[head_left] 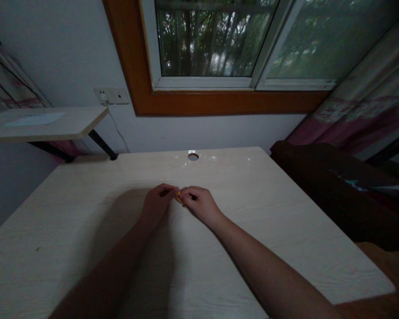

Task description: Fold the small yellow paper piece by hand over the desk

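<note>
- Cream wood grain covers the table (302,230), which runs from below the person to the wall.
- Both bare forearms reach forward over it from the near edge of the view, drawing together toward the middle.
- The left hand (158,201) is narrowed to a pinch, thumb against fingertips, on the upper left end of a small yellow piece (179,198).
- The right hand (201,204) is narrowed as well, its fingers curled and its thumb and forefinger gripping the same piece from the right.
- The yellow piece sits between the two sets of fingertips, near the middle of the table; it is too small and too much covered to make out its full shape.
- Whether either hand rests on the tabletop cannot be told.
- A soft shadow (113,212) spreads over the table to the left of the left hand.
- Beyond the hands, a round hole (193,157) opens near the far edge, with small glossy patches around it.
- At the far left, a shelf (83,122) stands on black legs (101,144), a pale sheet (36,118) lying on top.
- Dark furniture (319,190) stands past the table's right edge.
- On the wall (63,53), a white cable (118,128) hangs from the sockets (111,95).
- A brown frame (219,102) borders the window (216,83), a curtain (369,97) hangs to its right, and trees (202,40) show through the glass.
</note>
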Demonstrator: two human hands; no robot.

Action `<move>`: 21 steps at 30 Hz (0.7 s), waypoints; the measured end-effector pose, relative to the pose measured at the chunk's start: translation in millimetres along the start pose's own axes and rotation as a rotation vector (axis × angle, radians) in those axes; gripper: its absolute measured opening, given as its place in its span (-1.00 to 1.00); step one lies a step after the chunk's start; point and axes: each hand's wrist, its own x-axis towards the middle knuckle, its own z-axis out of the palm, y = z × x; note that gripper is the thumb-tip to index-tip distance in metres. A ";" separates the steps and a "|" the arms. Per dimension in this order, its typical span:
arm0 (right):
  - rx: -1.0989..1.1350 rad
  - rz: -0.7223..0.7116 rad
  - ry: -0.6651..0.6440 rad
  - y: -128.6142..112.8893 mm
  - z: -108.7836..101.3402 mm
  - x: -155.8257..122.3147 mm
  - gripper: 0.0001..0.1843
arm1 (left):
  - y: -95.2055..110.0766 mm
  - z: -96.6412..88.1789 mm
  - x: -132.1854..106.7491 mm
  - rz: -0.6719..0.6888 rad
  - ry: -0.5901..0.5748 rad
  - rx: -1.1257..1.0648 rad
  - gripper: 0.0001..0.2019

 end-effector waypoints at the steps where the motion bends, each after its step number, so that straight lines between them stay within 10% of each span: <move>1: -0.013 -0.014 0.004 -0.3 -0.2 0.1 -0.84 | -1.3 0.0 0.2 0.000 -0.001 -0.010 -0.80; 21: 0.342 0.136 0.006 -3.9 0.6 -0.5 -0.73 | -1.0 -0.8 2.2 -0.090 0.018 -0.418 -0.84</move>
